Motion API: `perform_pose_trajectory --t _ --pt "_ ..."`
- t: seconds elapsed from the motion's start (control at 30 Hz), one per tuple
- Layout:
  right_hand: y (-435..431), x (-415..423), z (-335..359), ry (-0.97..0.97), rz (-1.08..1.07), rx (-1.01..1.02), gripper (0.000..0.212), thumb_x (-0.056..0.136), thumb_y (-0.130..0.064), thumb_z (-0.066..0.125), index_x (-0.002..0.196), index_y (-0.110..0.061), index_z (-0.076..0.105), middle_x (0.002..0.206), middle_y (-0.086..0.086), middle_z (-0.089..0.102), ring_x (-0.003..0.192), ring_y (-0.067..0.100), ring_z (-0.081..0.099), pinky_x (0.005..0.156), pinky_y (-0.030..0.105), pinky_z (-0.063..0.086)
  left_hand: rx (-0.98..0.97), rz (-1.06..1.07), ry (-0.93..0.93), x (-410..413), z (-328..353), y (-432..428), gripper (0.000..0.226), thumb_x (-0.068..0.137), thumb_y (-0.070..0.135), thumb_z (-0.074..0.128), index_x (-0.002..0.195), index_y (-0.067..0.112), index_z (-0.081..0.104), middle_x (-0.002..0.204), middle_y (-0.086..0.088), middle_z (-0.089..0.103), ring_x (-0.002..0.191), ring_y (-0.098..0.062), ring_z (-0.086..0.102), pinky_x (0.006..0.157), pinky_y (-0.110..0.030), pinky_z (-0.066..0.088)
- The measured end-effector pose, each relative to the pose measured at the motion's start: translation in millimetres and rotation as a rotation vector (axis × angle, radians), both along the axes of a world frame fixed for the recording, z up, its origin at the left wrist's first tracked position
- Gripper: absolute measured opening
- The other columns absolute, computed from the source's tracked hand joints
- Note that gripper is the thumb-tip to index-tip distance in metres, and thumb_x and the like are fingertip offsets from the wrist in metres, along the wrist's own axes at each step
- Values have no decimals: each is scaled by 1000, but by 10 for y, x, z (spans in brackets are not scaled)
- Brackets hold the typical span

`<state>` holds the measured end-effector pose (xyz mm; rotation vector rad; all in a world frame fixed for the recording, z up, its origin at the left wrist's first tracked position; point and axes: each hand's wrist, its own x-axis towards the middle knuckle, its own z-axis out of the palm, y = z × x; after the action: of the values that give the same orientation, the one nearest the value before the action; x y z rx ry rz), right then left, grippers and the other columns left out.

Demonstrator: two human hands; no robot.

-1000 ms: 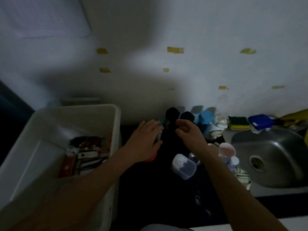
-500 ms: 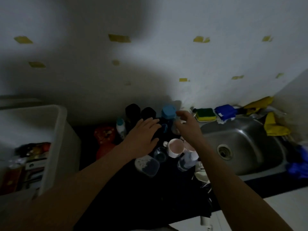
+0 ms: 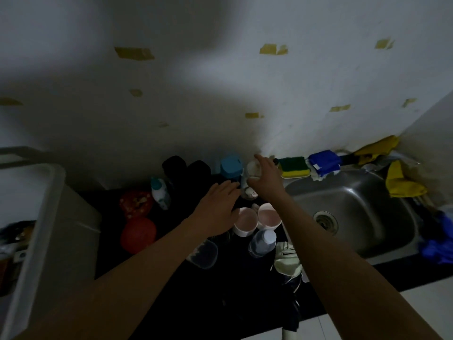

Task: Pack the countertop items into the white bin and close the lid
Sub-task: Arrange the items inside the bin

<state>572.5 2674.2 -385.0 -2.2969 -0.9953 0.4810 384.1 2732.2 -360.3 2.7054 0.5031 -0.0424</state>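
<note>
Small pale round jar (image 3: 252,168), at the back of the black worktop (image 3: 232,280), against the wall between the blue-lidded canister (image 3: 230,166) and the green-and-yellow sponge (image 3: 293,165): that is what I am after. My right hand (image 3: 266,179) is curled round its side, thumb towards me, fingers over the far rim. In this gloom I can't say whether it is glass or plastic, so I treat it as breakable and perhaps slick, though light enough for one hand. A grip low round the body looks safer than the rim. My left hand (image 3: 218,207) is spread flat, palm down, holding nothing, just beside the pink-lined white cups (image 3: 245,220). The white plastic bin (image 3: 49,217) stands open, well apart on my left, so I expect a long carry over the clutter.
</note>
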Motion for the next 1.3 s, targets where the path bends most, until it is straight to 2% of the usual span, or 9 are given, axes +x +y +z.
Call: perform_pose_trajectory --t 0.13,0.27,0.47,0.73,0.93,1.07,1.13,1.23,1.3 --pt "54 8 -30 31 0 11 79 75 -22 75 143 -25 33 135 17 39 119 35 46 93 45 48 -2 6 15 -15 -22 -28 55 98 32 48 148 15 33 161 -4 19 149 -21 9 121 -41 7" --pt "70 -20 -50 5 -9 34 76 72 -16 77 136 -23 36 130 17 37 115 38 47 91 49 50 0 10 23 -26 8 -34 55 98 33 48 148 15 32 161 -4 19 149 -21 9 121 -40 6" --pt "-13 -81 -13 -48 -85 78 76 68 -17 79 134 -20 42 129 16 46 114 34 48 83 37 47 -1 14 12 -18 110 -24 55 98 31 47 148 14 33 160 -4 20 149 -21 10 121 -40 7" --pt "-275 -95 494 -141 -165 232 71 69 -29 70 135 -22 45 124 13 48 110 35 46 85 39 46 -1 -18 -85 13 313 -75 53 95 27 54 144 12 41 156 -6 30 144 -23 25 118 -41 23" --pt "-506 -209 1097 -235 -156 296 72 70 -31 72 135 -32 42 128 4 47 112 27 44 82 36 45 -129 44 -213 -34 647 -84 53 96 28 54 145 19 37 152 0 36 137 -18 36 108 -27 34" --pt "-575 -356 1416 -283 -77 333 76 65 -41 72 135 -38 40 124 -1 51 110 22 47 86 28 36 -235 105 -279 -152 883 -27 59 94 35 57 146 23 32 147 0 39 132 -18 42 105 -28 38" --pt "-580 -529 1611 -277 -30 366 75 65 -40 71 134 -39 41 123 -1 52 109 21 48 90 31 38 -311 156 -299 -254 1012 3 64 94 37 59 148 24 28 149 2 35 133 -14 39 100 -21 33" --pt "-518 -851 1858 -224 30 451 73 65 -41 70 134 -37 45 120 -6 52 108 18 49 95 36 43 -388 218 -380 -451 1202 69 64 91 35 64 145 19 33 143 3 39 133 -10 38 97 -18 30" --pt "-397 -1081 1950 -183 78 494 74 62 -42 69 132 -40 45 117 -9 53 107 16 52 93 40 48 -428 235 -463 -676 1299 120 56 89 33 67 138 26 39 132 13 44 124 3 43 93 -14 35"
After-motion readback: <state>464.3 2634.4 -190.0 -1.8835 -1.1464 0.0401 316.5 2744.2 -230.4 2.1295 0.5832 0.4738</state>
